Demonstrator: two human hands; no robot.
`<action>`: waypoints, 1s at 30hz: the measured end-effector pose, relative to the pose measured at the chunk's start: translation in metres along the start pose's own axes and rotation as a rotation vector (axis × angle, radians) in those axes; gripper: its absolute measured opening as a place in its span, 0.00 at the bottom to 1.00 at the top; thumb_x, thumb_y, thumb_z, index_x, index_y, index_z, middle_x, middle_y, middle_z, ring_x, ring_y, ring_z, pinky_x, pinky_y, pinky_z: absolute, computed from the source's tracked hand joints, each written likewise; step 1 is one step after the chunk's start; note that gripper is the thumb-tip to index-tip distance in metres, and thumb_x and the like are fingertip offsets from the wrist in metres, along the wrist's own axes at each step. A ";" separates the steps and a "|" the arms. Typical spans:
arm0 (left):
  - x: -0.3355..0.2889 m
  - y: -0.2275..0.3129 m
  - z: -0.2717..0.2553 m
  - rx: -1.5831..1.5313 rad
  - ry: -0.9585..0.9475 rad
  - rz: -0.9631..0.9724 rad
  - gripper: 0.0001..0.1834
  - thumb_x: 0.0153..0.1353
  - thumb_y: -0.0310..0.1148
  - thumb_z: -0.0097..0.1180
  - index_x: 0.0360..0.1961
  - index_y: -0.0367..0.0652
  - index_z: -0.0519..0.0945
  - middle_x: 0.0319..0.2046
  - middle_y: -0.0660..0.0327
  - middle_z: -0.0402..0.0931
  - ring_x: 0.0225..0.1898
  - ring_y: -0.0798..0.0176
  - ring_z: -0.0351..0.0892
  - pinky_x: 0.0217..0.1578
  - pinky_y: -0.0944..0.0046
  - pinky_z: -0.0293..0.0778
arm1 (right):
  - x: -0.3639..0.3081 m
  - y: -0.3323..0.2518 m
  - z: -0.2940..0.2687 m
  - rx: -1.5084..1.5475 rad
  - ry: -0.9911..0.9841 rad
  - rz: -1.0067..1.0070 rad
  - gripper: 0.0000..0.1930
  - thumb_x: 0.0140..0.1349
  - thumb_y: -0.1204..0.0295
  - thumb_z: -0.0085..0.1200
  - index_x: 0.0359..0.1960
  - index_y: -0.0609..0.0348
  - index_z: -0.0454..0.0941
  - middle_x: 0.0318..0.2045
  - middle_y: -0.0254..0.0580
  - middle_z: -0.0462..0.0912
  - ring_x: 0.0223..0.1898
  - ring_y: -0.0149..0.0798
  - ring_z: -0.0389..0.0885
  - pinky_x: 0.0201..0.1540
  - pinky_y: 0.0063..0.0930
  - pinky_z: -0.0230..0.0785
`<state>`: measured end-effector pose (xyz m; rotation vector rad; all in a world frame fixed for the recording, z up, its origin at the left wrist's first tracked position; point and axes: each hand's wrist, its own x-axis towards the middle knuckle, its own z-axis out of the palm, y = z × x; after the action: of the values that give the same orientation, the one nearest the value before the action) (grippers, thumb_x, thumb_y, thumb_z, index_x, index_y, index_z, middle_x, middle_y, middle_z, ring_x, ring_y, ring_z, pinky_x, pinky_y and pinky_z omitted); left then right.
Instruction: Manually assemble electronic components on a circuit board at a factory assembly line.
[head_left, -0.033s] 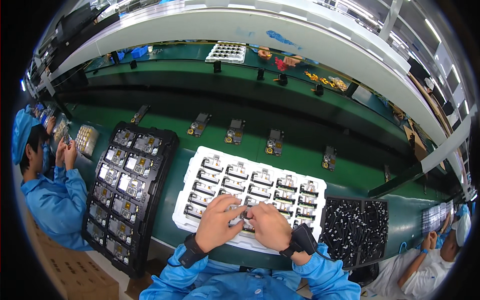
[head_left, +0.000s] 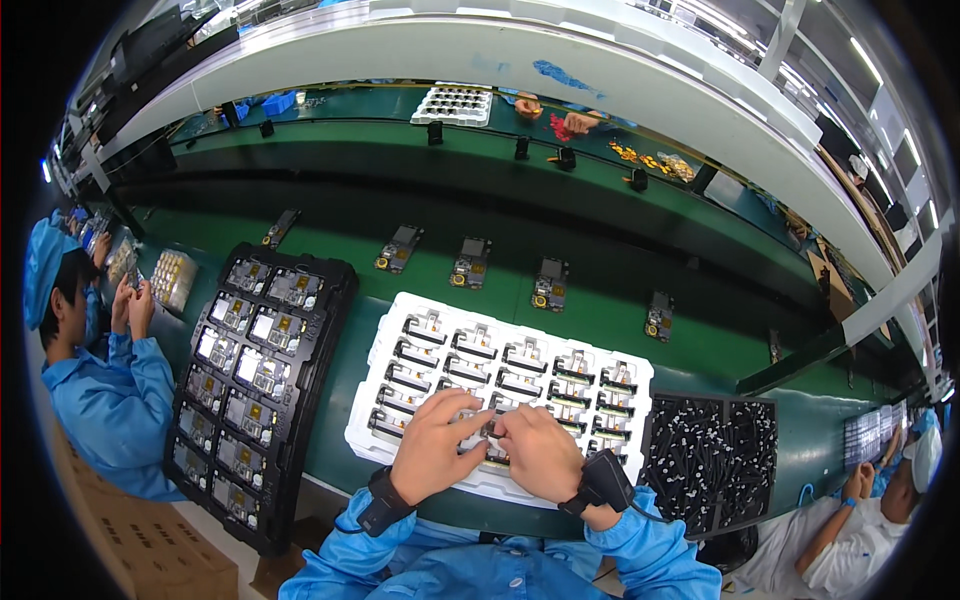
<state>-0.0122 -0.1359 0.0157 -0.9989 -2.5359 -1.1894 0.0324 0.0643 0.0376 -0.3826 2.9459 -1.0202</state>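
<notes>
A white moulded tray (head_left: pixel 362 418) lies before me, with rows of small parts, each with a black bar (head_left: pixel 472 347), in its pockets. Over its near middle, my left hand (head_left: pixel 436 452) and my right hand (head_left: pixel 540 455) meet at the fingertips. Both have bent fingers closed around a small dark piece (head_left: pixel 491 430) at one of the pockets. The fingers cover most of this piece, so its kind cannot be made out. Each wrist wears a black strapped device.
To the left, a black tray (head_left: pixel 262 395) holds several circuit boards. A black bin (head_left: pixel 712 460) of small black parts stands right of the white tray. Several boards (head_left: pixel 550 284) lie spaced along the green surface beyond. Co-workers sit left and right; a white beam (head_left: pixel 450 50) crosses overhead.
My hands stay in the same place on the white tray. Beyond the barrier, a person's hand near the red pieces has shifted slightly.
</notes>
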 end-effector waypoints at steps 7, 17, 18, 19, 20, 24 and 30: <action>0.003 0.000 -0.008 -0.022 -0.042 0.027 0.18 0.54 0.26 0.71 0.48 0.42 0.89 0.51 0.55 0.82 0.60 0.45 0.78 0.61 0.51 0.76 | 0.000 -0.004 0.003 -0.115 0.031 -0.045 0.07 0.62 0.77 0.62 0.41 0.58 0.79 0.39 0.45 0.81 0.44 0.52 0.80 0.48 0.44 0.74; 0.011 -0.007 -0.009 0.115 -0.125 0.130 0.16 0.53 0.30 0.71 0.45 0.44 0.90 0.42 0.64 0.84 0.58 0.52 0.79 0.59 0.56 0.77 | 0.001 0.009 0.007 -0.176 0.016 -0.195 0.12 0.59 0.81 0.61 0.43 0.61 0.77 0.40 0.46 0.78 0.45 0.52 0.77 0.47 0.43 0.74; 0.012 -0.009 -0.009 0.128 -0.125 0.152 0.15 0.53 0.30 0.72 0.44 0.45 0.90 0.42 0.64 0.84 0.58 0.52 0.79 0.59 0.57 0.77 | 0.002 0.009 0.007 -0.174 0.016 -0.195 0.12 0.59 0.81 0.61 0.43 0.61 0.77 0.40 0.46 0.78 0.45 0.52 0.77 0.47 0.43 0.74; 0.012 -0.010 -0.010 0.129 -0.125 0.152 0.15 0.53 0.30 0.72 0.44 0.45 0.90 0.42 0.64 0.84 0.58 0.52 0.79 0.59 0.57 0.77 | 0.001 0.009 0.007 -0.178 0.012 -0.190 0.12 0.58 0.81 0.60 0.44 0.61 0.77 0.40 0.46 0.78 0.45 0.52 0.77 0.47 0.43 0.74; 0.013 -0.011 -0.010 0.143 -0.129 0.169 0.15 0.53 0.31 0.72 0.44 0.45 0.90 0.42 0.64 0.85 0.58 0.51 0.79 0.59 0.57 0.77 | 0.002 0.009 0.007 -0.181 0.008 -0.186 0.13 0.57 0.82 0.60 0.44 0.62 0.76 0.40 0.47 0.78 0.45 0.52 0.77 0.47 0.43 0.74; 0.014 -0.012 -0.008 0.162 -0.138 0.194 0.15 0.52 0.31 0.72 0.43 0.45 0.90 0.43 0.64 0.85 0.59 0.50 0.79 0.59 0.57 0.78 | 0.000 0.011 0.007 -0.158 0.022 -0.191 0.13 0.56 0.82 0.59 0.44 0.62 0.77 0.40 0.46 0.78 0.45 0.52 0.77 0.47 0.42 0.74; 0.010 -0.020 -0.006 0.105 -0.105 0.189 0.14 0.54 0.33 0.72 0.43 0.47 0.91 0.41 0.64 0.85 0.57 0.50 0.81 0.58 0.56 0.79 | -0.004 0.001 0.010 -0.128 0.102 -0.158 0.11 0.60 0.75 0.64 0.43 0.59 0.78 0.39 0.43 0.79 0.43 0.50 0.79 0.45 0.42 0.75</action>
<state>-0.0329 -0.1446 0.0111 -1.2721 -2.4844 -0.9666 0.0365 0.0598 0.0285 -0.5908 3.1253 -0.8914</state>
